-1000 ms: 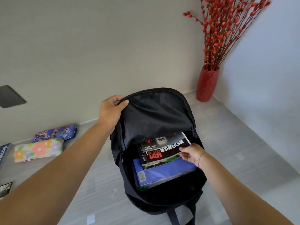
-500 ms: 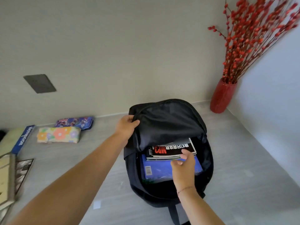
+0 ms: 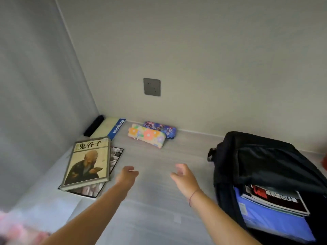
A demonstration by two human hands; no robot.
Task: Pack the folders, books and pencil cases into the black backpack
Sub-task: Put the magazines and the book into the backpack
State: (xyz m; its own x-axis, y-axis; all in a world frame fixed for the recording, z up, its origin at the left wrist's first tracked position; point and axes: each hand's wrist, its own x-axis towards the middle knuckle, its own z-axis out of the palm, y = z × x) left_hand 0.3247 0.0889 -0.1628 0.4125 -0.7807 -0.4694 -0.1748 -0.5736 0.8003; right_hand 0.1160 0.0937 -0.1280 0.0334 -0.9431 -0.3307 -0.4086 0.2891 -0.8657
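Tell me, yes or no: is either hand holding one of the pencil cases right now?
No. The left hand and right hand hang open and empty above the grey table, while the floral fabric pencil case lies untouched near the wall.

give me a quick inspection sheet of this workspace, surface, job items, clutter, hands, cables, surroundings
Surface: pale wood-grain top, bare in the middle.
Job's things: black backpack open at right, blue folder and magazine inside. Still out: portrait book lying on a magazine, notebook, floral pencil case, blue pencil case behind it.
Clutter: a dark object in the corner; a blurred pink thing lower left.
Hands: left hand and right hand both open, empty, over the surface.
Cables: nothing seen.
Surroundings: plain walls, grey wall socket.
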